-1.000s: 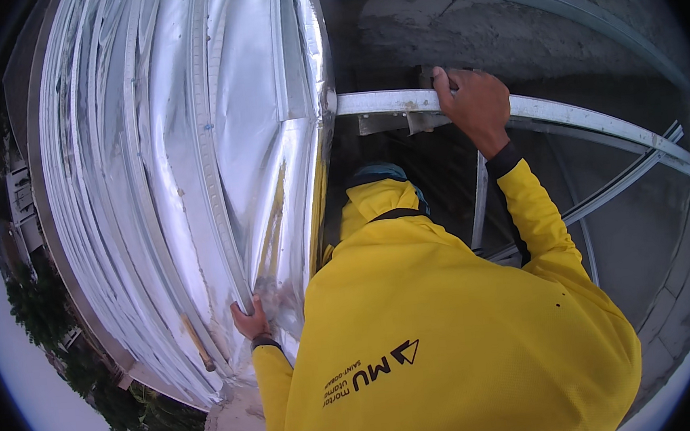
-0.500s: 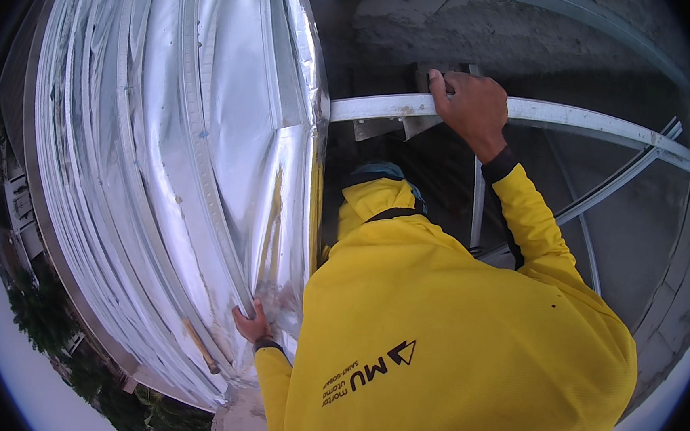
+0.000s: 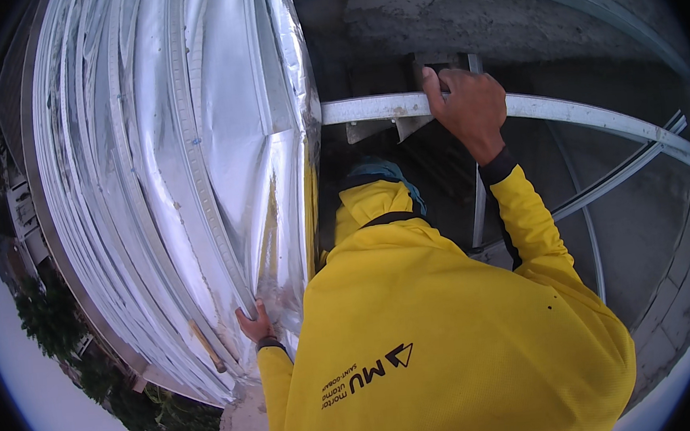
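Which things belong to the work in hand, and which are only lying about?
Probably in the work:
- metal bar, gripped by the right hand
- silver sheeting, touched by the left hand

Seemingly just lying about:
- wooden handle, on the sheeting

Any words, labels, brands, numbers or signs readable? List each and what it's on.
Yellow jacket: dark print, upside down in view, large and smaller letters plus a triangle mark; wording withheld.
Silver sheeting: no text I can make out.
Metal beam: none I can make out.
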A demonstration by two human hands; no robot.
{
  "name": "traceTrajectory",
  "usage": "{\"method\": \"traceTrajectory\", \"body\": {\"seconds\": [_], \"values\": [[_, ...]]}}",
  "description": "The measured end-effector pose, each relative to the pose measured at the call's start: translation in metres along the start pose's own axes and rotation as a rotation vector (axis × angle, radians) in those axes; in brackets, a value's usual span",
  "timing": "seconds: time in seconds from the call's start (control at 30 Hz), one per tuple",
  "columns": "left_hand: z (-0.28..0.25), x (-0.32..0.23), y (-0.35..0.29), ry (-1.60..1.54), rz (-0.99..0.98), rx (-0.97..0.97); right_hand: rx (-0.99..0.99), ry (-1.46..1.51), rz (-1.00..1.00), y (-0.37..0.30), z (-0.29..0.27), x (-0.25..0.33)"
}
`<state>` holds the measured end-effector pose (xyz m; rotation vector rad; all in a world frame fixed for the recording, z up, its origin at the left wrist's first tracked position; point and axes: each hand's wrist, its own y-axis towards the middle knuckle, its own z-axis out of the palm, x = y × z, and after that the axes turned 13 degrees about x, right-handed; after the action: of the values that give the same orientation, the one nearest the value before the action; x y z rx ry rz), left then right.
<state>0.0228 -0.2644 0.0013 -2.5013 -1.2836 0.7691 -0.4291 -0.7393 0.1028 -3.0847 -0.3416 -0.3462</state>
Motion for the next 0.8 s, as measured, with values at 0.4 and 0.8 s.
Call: {"method": "traceTrajectory", "body": {"seconds": [0.4, 0.8], "values": [[0.0, -0.005, 0.0, 0.01, 0.017, -0.003, -0.013, 0.004, 0.0, 0.001, 0.0, 0.0], [-0.001, -0.011, 0.0, 0.004, -0.01, 0.002, -0.021, 0.018, 0.001, 0.001, 0.001, 0.0]]}}
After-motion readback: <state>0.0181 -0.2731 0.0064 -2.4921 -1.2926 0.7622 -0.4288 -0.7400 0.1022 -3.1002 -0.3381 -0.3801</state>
